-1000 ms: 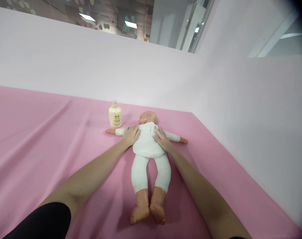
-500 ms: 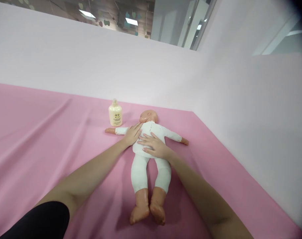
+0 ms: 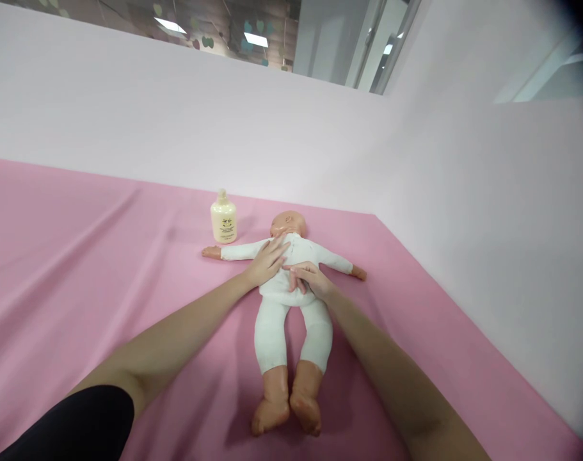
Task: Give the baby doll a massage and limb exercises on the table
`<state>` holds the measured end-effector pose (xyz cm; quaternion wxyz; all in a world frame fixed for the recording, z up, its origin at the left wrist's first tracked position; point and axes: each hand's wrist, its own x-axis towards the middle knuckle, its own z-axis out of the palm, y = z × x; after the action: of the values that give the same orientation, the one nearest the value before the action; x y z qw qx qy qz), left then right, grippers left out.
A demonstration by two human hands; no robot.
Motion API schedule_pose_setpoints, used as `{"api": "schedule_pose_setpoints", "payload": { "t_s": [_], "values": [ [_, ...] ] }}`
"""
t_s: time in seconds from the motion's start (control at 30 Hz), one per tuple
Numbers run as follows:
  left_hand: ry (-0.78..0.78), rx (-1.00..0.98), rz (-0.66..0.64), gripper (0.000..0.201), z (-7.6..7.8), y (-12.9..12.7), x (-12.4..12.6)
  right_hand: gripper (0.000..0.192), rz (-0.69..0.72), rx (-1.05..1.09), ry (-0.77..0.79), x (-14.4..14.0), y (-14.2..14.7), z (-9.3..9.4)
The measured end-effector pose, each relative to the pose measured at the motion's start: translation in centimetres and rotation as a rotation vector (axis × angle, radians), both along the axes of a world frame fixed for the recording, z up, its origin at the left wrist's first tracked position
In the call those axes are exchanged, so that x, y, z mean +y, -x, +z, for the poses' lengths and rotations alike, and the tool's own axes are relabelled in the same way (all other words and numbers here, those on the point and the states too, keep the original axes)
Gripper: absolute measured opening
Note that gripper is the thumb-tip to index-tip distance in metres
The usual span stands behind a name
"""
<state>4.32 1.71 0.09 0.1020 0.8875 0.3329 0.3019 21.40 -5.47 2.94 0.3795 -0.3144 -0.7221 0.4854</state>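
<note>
A: State of the hands?

B: The left hand is extended and laid palm down on the doll, on the upper torso by the shoulder; it grips nothing. The right hand is lower on the same torso, its fingers bent and parted. Whether they pinch any fabric, I cannot tell.

A: Position of the doll?

B: Flat on the pink sheet, between the forearms, arms spread wide, head turned aside at the far end, feet toward the wearer.

A: Handling assessment?

B: In my judgement, moderately light. The white torso and sleeves look padded and should yield under pressure; the head, hands and feet look like smooth, firmer plastic, likelier to slip from a grasp. Breakage seems unlikely, though the neck and limb joints could flop or strain.

A: Recommended hold?

B: Both sides of the torso, with one palm under the neck for any lift. Lifting by a wrist or foot is not advised.

A: Surroundings?

B: A cream-coloured bottle stands upright just beyond the doll's arm on the wearer's left; its small print is illegible. Behind it rises a white wall, with a window above.
</note>
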Motion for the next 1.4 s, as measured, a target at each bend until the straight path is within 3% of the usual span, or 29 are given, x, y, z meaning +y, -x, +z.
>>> {"api": "schedule_pose_setpoints", "payload": {
  "t_s": [0.1, 0.17, 0.23, 0.3, 0.37, 0.5, 0.67, 0.93, 1.2, 1.4],
  "values": [
    [0.057, 0.095, -0.018, 0.051, 0.5, -0.4, -0.6, 0.041, -0.143, 0.052, 0.013, 0.2, 0.0, -0.6],
    [0.078, 0.123, -0.028, 0.053, 0.6, -0.4, -0.7, 0.036, -0.28, -0.011, -0.064, -0.1, 0.3, -0.7],
    [0.095, 0.133, -0.069, 0.052, 0.4, -0.4, -0.8, 0.031, -0.347, -0.18, -0.255, -0.6, 0.7, -0.3],
    [0.093, 0.117, -0.131, 0.05, 0.1, -0.5, -0.8, 0.033, -0.335, -0.382, -0.475, -1.1, 1.2, 0.2],
    [0.069, 0.075, -0.193, 0.046, -0.3, -0.6, -0.8, 0.04, -0.295, -0.555, -0.586, -1.4, 1.5, 0.7],
    [0.029, 0.014, -0.287, 0.041, -0.4, -0.7, -0.6, 0.046, -0.282, -0.748, -0.504, -1.1, 1.4, 0.6],
    [0.032, -0.12, -0.321, 0.031, 0.0, -0.8, -0.6, 0.048, -0.35, -0.807, -0.398, 0.1, 0.5, -0.1],
    [0.07, -0.13, -0.293, 0.029, 0.2, -1.0, -0.7, 0.052, -0.505, -0.859, -0.329, 1.6, -0.7, -1.4],
    [0.028, -0.233, -0.255, 0.037, -0.2, -1.0, -0.5, 0.063, -0.675, -0.981, -0.194, 0.7, 0.6, -1.2],
    [0.019, -0.191, -0.098, 0.048, -0.9, -1.0, 0.0, 0.071, -0.712, -1.053, -0.113, -0.2, 1.8, -0.7]
  ]
}}
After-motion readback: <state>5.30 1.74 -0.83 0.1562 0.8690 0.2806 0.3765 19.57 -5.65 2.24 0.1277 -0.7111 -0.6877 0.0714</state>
